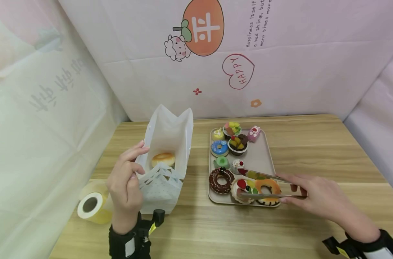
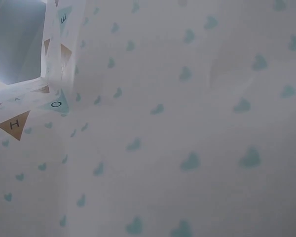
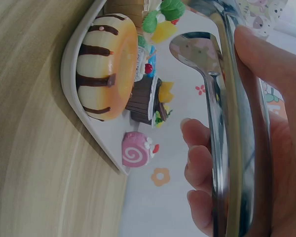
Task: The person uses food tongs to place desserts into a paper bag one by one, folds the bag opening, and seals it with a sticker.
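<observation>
A white paper bag (image 1: pixel 162 194) stands with its mouth spread, a round bun (image 1: pixel 163 159) visible inside. At its left rim my left hand (image 1: pixel 126 183) holds on with fingers curled over the edge; the bag (image 2: pixel 187 123) hides those fingers in the left wrist view. My right hand (image 1: pixel 316 194) grips metal tongs (image 3: pixel 232 123). In the head view their arms lie either side of a fruit-topped cream tart (image 1: pixel 242 190) and over an orange-glazed donut (image 1: pixel 268 190). Whether the tips touch the tart cannot be told. A chocolate donut (image 1: pixel 221 180) sits left of the tart.
The rectangular tray (image 1: pixel 261 151) also bears a blue donut (image 1: pixel 220 148), a green donut (image 1: pixel 221 162), fruit cupcakes (image 1: pixel 238 144) and a pink roll cake (image 1: pixel 254 133). A yellow tape roll (image 1: pixel 96 207) lies left of the bag. Printed cloth (image 1: pixel 138 79) hangs behind the table.
</observation>
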A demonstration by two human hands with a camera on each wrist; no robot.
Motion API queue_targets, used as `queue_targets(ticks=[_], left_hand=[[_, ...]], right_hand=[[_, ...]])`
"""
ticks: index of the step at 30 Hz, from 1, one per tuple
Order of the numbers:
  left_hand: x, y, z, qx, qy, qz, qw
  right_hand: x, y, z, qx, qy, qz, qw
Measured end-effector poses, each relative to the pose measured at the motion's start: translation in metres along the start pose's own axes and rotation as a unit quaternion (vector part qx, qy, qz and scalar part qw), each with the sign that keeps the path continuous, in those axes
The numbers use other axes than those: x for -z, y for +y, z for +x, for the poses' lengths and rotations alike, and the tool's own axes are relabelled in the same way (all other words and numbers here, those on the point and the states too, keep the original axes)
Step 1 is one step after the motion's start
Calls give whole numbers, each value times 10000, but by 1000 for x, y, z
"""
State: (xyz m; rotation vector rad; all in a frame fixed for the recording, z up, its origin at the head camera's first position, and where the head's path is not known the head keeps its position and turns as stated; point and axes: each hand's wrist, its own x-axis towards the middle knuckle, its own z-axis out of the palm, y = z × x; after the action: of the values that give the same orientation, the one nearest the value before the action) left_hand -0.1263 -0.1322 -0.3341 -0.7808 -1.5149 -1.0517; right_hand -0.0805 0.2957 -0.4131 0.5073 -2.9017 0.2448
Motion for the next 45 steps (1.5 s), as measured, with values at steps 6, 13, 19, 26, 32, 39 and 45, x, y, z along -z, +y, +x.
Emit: queue_targets(ticks=[6,13,19,26,32,39,45], left_hand=[[0,1,0,-4,-22,66,10000],[-1,0,1,-34,-56,46,10000],[-1,-1,1,-18,-112,29,9999],[-1,-1,1,-6,-100,37,9999],[0,1,0,53,-84,73,9999],[1,-1,0,3,-119,35,9999],[1,-2,0,-39,-125,21,9999]], right_hand=[[-1,0,0,121,11,-95,9999],[-2,1,-2,158,104,-286,9994],[-3,1,-3,120,-8,-302,9995],[-2,0,1,123,-115,-270,9995],[-5,0,1,113,-251,-332,9991],[-9,-1,2,209,-314,-392,9985],[-12,1,4,521,-125,-549,9971]])
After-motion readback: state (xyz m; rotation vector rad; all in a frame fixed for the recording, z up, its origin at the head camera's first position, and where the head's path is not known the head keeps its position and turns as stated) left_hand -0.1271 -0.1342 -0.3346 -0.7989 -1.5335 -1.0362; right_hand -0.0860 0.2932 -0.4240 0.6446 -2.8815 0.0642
